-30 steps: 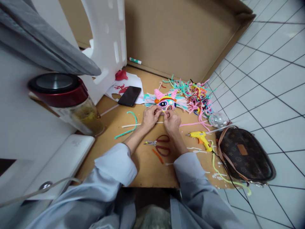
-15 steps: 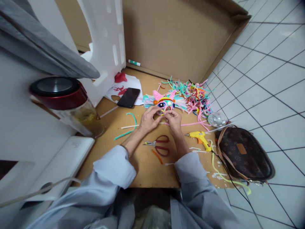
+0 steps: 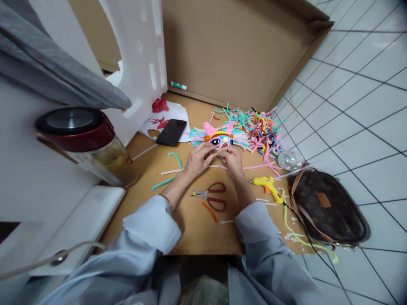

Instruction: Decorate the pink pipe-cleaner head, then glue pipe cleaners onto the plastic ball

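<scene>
Item: small yellow piece (image 3: 217, 151), material unclear, pinched in the fingertips of the left hand (image 3: 197, 161) and right hand (image 3: 232, 159). Just beyond: pink-horned, fringed creature head (image 3: 221, 136) on the tan counter (image 3: 197, 241); contact with fingers unclear. Likely faults: piece slipping, owing to its smallness; head knocked askew by crowding knuckles. Around: yellow plastic glue gun (image 3: 269, 187), nozzle towards right forearm, a burn risk if hot; red-handled metal scissors (image 3: 206, 193), between forearms; multicoloured fuzzy-stem tangle (image 3: 263, 125), hemming in the head's right; flat black phone (image 3: 171, 131), left.
</scene>
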Demonstrator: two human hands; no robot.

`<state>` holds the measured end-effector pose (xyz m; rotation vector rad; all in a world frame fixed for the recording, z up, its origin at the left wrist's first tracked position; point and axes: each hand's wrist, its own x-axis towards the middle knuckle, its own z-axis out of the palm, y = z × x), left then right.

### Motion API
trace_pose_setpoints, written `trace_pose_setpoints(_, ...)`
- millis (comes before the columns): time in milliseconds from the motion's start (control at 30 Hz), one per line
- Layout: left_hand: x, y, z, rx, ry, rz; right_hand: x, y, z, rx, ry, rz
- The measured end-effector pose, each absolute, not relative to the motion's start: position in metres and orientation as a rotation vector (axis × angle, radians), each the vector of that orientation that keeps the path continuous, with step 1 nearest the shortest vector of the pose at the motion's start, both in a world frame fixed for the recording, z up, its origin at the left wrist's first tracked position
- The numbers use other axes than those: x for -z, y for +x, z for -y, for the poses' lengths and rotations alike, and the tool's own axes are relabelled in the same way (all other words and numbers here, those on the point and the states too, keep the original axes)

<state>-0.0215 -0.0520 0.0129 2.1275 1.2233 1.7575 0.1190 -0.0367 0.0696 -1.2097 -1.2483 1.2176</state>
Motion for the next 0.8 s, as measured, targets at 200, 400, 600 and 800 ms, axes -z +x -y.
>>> trace_pose_setpoints(200, -0.015, -0.019, 0.053, -1.728, 2.124, -1.228, -0.072, 0.12, 0.036, -1.233, -1.24, 1.252)
trace_pose_setpoints(400, -0.012, -0.021, 0.047, -1.781, 1.993, -1.201, -0.067, 0.122, 0.029, -1.12, -1.276, 1.384)
trace_pose_setpoints(600, -0.012, -0.023, 0.043, -1.828, 1.942, -1.157, -0.068, 0.125, 0.029, -0.876, -1.303, 1.588)
trace_pose_setpoints(800, -0.01, -0.021, 0.042, -1.818, 1.861, -1.207, -0.079, 0.131, 0.028, -0.519, -1.338, 1.584)
